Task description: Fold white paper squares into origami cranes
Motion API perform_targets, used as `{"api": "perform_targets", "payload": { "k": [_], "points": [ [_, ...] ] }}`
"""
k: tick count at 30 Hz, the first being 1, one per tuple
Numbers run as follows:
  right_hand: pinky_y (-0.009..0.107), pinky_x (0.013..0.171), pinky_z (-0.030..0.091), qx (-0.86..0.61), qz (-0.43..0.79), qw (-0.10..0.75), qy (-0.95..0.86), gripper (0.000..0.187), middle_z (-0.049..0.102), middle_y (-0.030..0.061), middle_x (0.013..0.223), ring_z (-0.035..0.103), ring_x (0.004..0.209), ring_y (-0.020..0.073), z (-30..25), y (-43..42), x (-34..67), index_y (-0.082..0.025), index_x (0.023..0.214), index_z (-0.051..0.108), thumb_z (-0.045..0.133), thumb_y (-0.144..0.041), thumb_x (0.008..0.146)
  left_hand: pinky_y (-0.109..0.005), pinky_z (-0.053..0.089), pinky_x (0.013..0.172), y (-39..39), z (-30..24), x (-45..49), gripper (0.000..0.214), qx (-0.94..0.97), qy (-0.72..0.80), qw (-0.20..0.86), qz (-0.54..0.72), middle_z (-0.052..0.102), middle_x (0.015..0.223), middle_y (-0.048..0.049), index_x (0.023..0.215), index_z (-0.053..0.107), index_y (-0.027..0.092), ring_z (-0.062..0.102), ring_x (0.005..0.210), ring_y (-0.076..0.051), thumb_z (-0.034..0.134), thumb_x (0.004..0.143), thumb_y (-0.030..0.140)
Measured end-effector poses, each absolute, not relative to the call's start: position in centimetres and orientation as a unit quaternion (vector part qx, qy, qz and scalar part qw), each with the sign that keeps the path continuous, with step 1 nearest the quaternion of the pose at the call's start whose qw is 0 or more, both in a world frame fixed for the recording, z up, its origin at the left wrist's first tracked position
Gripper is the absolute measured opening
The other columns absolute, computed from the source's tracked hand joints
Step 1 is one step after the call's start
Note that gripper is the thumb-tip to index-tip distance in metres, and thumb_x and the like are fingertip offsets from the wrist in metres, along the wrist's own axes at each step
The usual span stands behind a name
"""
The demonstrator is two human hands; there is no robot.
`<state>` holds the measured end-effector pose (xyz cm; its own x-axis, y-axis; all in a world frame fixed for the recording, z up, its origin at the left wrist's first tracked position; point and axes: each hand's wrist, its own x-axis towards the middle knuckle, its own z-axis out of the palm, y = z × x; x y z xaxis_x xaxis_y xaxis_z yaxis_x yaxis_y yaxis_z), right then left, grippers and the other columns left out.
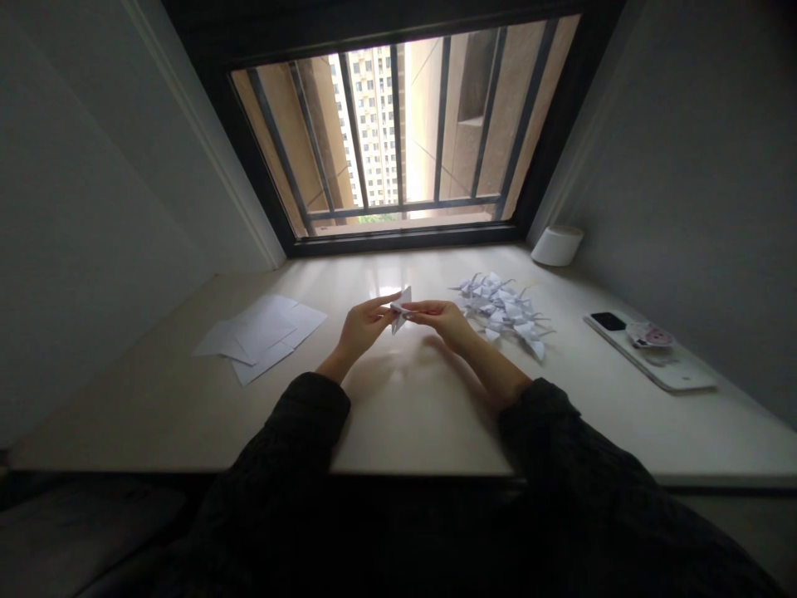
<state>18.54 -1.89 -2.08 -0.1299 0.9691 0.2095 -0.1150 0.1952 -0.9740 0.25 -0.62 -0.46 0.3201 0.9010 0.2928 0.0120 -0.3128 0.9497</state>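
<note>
Between my two hands, just above the white surface, is a small folded piece of white paper [403,309] with pointed ends up and down. My left hand [366,324] pinches it from the left, its fingertips at the paper's edge. From the right, my right hand [441,319] grips the same paper between thumb and fingers. A pile of folded white paper cranes [501,307] lies just beyond my right hand. On the left, several flat sheets of white paper [265,332] overlap one another.
A phone in a pale case [651,353] with a round grip on its back lies at the right. Near the window's right corner stands a white cylindrical object [557,246]. A barred window [404,133] rises behind the surface, with walls on both sides.
</note>
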Motion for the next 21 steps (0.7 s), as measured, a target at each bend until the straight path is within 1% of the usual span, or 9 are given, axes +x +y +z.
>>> {"api": "perform_targets", "payload": {
  "k": [2,4,9,11,14,17,21],
  "points": [
    [0.04,0.089,0.051,-0.383,0.513,0.542,-0.544,0.037,0.075,0.0053,0.09,0.068,0.094,0.025,-2.0,-1.7,18.5,-0.024,0.087,0.075,0.081,-0.041,0.054,-0.039,0.052,0.086,-0.4,-0.7,0.2,0.041,0.671,0.345,0.45,0.478,0.073,0.096,-0.0093,0.1,0.072,0.017,0.068,0.089,-0.024,0.076,0.066,0.039],
    [0.039,0.085,0.052,-0.389,0.513,0.549,-0.532,0.035,0.075,0.0053,0.088,0.069,0.09,0.0244,-2.0,-1.6,18.5,-0.023,0.082,0.076,0.081,-0.04,0.052,-0.04,0.052,0.088,-0.2,-0.9,0.1,0.034,0.665,0.353,0.442,0.488,0.073,0.095,-0.0083,0.091,0.074,0.018,0.068,0.091,-0.025,0.077,0.064,0.038],
    [0.036,0.075,0.053,-0.435,0.493,0.547,-0.518,0.036,0.074,0.0053,0.074,0.067,0.07,0.0194,-2.4,-1.5,18.6,-0.021,0.079,0.076,0.082,-0.039,0.05,-0.04,0.051,0.086,-0.3,-0.8,0.3,0.032,0.631,0.395,0.46,0.484,0.074,0.088,-0.0077,0.085,0.075,0.018,0.068,0.085,-0.025,0.079,0.06,0.038],
    [0.036,0.074,0.052,-0.441,0.497,0.546,-0.51,0.036,0.074,0.0051,0.072,0.067,0.068,0.0185,-2.6,-1.4,18.7,-0.02,0.078,0.076,0.083,-0.039,0.048,-0.039,0.051,0.084,-0.5,-0.7,0.4,0.032,0.616,0.409,0.475,0.477,0.074,0.087,-0.0082,0.085,0.075,0.017,0.068,0.083,-0.024,0.079,0.06,0.038],
    [0.035,0.076,0.052,-0.437,0.519,0.541,-0.497,0.037,0.074,0.0057,0.076,0.067,0.072,0.0185,-2.9,-1.4,18.8,-0.02,0.081,0.076,0.083,-0.038,0.05,-0.038,0.051,0.081,-0.8,-0.8,0.7,0.035,0.591,0.416,0.494,0.483,0.074,0.085,-0.0082,0.086,0.075,0.016,0.068,0.078,-0.021,0.08,0.059,0.038],
    [0.034,0.078,0.053,-0.424,0.548,0.545,-0.472,0.038,0.074,0.0064,0.083,0.068,0.078,0.0185,-3.0,-1.5,18.5,-0.02,0.086,0.075,0.082,-0.039,0.055,-0.037,0.052,0.079,-1.0,-0.9,1.0,0.044,0.574,0.408,0.508,0.497,0.074,0.082,-0.0076,0.095,0.073,0.016,0.068,0.075,-0.02,0.081,0.059,0.038],
    [0.034,0.076,0.054,-0.428,0.552,0.575,-0.426,0.037,0.074,0.0059,0.081,0.068,0.075,0.018,-3.1,-1.5,17.9,-0.02,0.084,0.075,0.082,-0.041,0.054,-0.037,0.051,0.078,-1.2,-1.0,1.3,0.057,0.559,0.407,0.515,0.506,0.074,0.078,-0.0073,0.109,0.067,0.015,0.068,0.075,-0.02,0.081,0.058,0.038]
  ]
}}
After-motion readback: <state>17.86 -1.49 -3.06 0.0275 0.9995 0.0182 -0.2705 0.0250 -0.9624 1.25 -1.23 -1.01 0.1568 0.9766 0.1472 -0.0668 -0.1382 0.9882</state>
